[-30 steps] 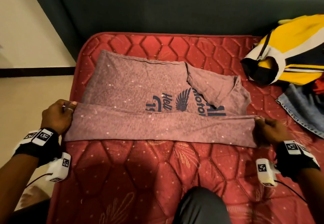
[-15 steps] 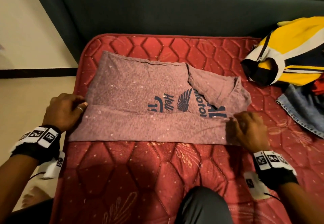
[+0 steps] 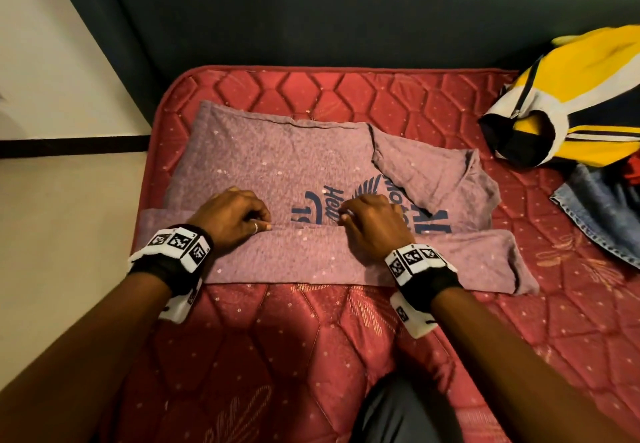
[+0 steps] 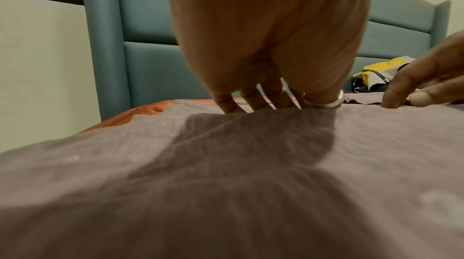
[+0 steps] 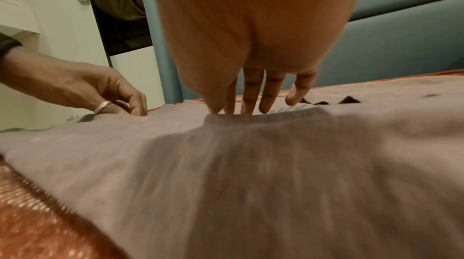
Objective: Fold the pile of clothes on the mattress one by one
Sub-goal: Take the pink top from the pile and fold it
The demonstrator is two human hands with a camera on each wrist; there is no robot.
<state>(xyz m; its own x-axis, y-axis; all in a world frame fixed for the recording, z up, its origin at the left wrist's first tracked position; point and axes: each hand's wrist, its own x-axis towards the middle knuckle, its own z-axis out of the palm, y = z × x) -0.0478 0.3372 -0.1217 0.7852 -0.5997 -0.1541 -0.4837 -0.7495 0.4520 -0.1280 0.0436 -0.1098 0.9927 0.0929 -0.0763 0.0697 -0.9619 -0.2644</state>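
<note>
A mauve T-shirt [image 3: 277, 165] with dark blue print lies flat on the red quilted mattress [image 3: 311, 338], its near strip folded up over the body and one sleeve folded in at the right. Both hands sit close together at the middle of that folded edge. My left hand [image 3: 235, 221] has curled fingers and a ringed thumb pinching the edge; in the left wrist view the left hand's fingertips [image 4: 231, 108] dig into the cloth [image 4: 226, 184]. My right hand [image 3: 370, 224] pinches the same edge, thumb and fingertips [image 5: 266, 108] meeting on the fabric.
A yellow, white and navy jacket [image 3: 571, 96] and blue jeans [image 3: 606, 207] are piled at the mattress's right side. A dark teal headboard [image 3: 311, 9] runs along the far edge. Floor [image 3: 52, 234] lies past the left edge. My knee [image 3: 398, 411] shows at the bottom.
Both hands left the two ends of the folded strip and came inward along it to meet at the middle. The strip now lies flat on the shirt.
</note>
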